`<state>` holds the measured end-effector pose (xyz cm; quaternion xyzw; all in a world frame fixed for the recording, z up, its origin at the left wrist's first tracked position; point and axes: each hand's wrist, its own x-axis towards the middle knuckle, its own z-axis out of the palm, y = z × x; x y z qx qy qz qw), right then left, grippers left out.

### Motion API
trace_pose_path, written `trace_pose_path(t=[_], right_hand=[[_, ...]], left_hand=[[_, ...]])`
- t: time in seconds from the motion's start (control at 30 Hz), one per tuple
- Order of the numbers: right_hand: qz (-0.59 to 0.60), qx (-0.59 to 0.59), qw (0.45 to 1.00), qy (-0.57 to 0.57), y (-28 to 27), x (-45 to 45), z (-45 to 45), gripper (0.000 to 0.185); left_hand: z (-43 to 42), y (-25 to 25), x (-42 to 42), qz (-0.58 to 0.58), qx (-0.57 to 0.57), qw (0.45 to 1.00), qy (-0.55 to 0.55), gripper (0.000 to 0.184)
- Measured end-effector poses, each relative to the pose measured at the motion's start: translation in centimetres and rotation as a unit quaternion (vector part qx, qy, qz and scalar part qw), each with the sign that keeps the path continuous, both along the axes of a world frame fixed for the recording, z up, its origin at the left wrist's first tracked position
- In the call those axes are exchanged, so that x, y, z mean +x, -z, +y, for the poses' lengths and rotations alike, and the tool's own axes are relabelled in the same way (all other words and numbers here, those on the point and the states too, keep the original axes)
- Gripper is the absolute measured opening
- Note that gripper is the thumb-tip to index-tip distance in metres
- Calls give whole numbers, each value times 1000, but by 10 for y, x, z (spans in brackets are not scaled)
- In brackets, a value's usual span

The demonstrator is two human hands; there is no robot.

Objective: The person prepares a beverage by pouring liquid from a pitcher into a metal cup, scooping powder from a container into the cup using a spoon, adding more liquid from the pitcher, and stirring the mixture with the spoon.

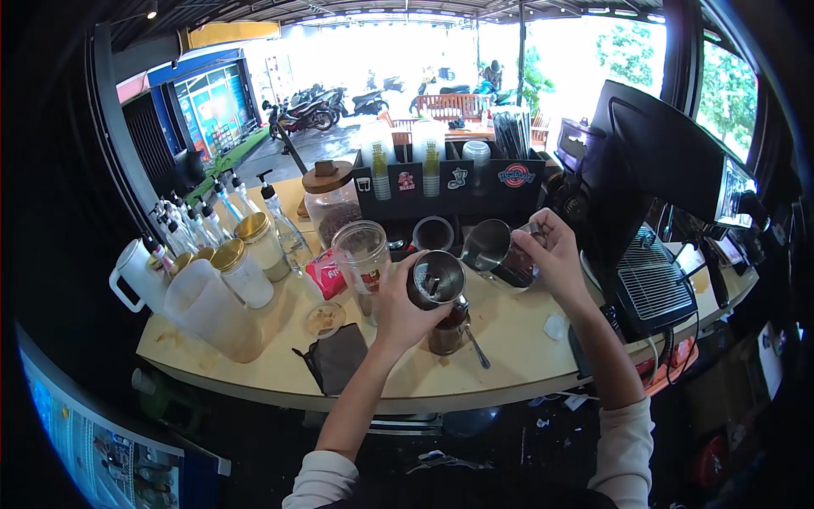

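Note:
My left hand (397, 307) is wrapped round a stainless steel cup (436, 278), tilted so that its open mouth faces me; what lies inside is hard to make out. In my right hand (549, 254) is a metal pitcher (487, 246), gripped on its right side and tipped to the left. Below the steel cup, a glass of dark brown liquid (446, 338) stands on the counter, partly hidden by the cup and fingers. A metal spoon (478, 348) lies at the right of that glass. Behind my left hand is a tall clear plastic jar (359, 250).
Syrup pump bottles (284, 222), gold-lidded jars (246, 276) and a large translucent jug (208, 310) crowd the left. A dark cloth (335, 360) lies near the front edge. A black organizer (449, 197) with cups stands behind; a monitor (657, 144) is at right.

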<state>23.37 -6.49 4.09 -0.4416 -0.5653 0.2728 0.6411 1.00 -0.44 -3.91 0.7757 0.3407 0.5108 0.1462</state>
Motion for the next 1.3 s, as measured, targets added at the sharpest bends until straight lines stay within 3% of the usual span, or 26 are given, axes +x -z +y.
trace_pose_path(t=[0.17, 0.27, 0.37, 0.43, 0.83, 0.97, 1.13, 1.3], right_hand=[[80, 30, 996, 25, 41, 20, 7, 19], [202, -26, 979, 20, 66, 24, 3, 22], [207, -2, 978, 29, 119, 50, 14, 22], [229, -10, 973, 37, 135, 51, 11, 23], [357, 6, 932, 57, 216, 57, 6, 14], [340, 6, 937, 74, 221, 47, -1, 13], [188, 19, 965, 180, 226, 38, -7, 14], [101, 30, 972, 210, 223, 31, -12, 16]], left_hand=[[10, -4, -2, -29, -35, 998, 42, 79], [11, -11, -2, -54, -94, 991, 82, 78], [16, -14, -5, -65, -129, 983, 116, 77], [21, -11, -7, -100, -163, 966, 171, 77], [17, -4, -7, -101, -226, 945, 215, 82], [14, -1, -3, -96, -217, 945, 226, 82], [11, 12, -1, -108, -207, 942, 240, 81], [11, 15, -3, -99, -184, 946, 249, 81]])
